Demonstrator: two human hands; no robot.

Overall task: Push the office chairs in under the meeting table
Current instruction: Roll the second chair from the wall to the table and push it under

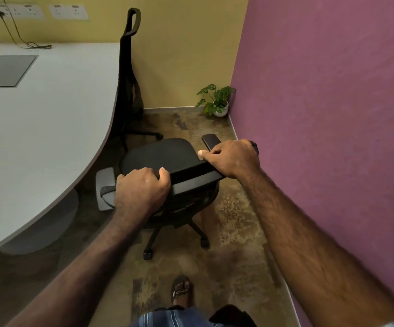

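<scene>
A black office chair (pixel 165 159) sits in the middle of the frame, its seat just off the curved edge of the white meeting table (pixel 49 128) that fills the left side. The person stands behind it with both hands on the top of the backrest. The left hand (pixel 141 187), at centre left, has its fingers curled over the top edge of the backrest, thumb lying along the bar. The right hand (pixel 232 158), a little higher and to the right, wraps the other end of the same bar, thumb stretched out toward the seat. One armrest (pixel 211 139) shows just above the right hand; the other, grey one (pixel 105 192), pokes out left of the left hand, close to the table edge. The chair's wheeled base (pixel 174 237) stands on the mottled brown floor (pixel 233 220) below the hands. A second black chair (pixel 128 74) stands tall in the upper middle, tucked against the far table edge by the yellow wall (pixel 181 55). A small potted plant (pixel 217 101) sits in the corner where that wall meets the purple wall (pixel 332 102) on the right. A sandalled foot (pixel 180 289) shows at the bottom centre.
</scene>
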